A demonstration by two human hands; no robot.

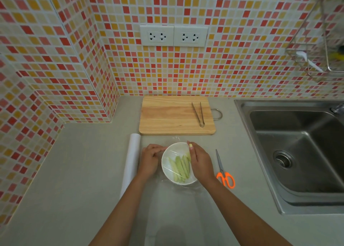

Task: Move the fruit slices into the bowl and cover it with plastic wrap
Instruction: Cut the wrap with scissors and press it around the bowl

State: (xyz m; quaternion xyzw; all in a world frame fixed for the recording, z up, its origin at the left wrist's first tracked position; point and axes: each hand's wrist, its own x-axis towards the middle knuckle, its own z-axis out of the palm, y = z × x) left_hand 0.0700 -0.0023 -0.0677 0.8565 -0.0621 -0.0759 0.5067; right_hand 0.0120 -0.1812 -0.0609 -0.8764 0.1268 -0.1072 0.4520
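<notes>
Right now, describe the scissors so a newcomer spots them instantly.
Start at the steel sink on the right. On the grey counter between it and the white bowl lie the scissors, blades pointing away. Their bright orange handles set them apart.

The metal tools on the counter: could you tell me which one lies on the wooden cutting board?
The steel tongs lie on the wooden cutting board. The orange-handled scissors lie on the grey counter instead, right of the white bowl.

One bowl [179,163], about five fruit slices [179,168], one wrap roll [131,163], one cutting board [167,115], one tongs [198,115], one scissors [224,171], two wall sockets [174,35], one sink [297,152].
</notes>
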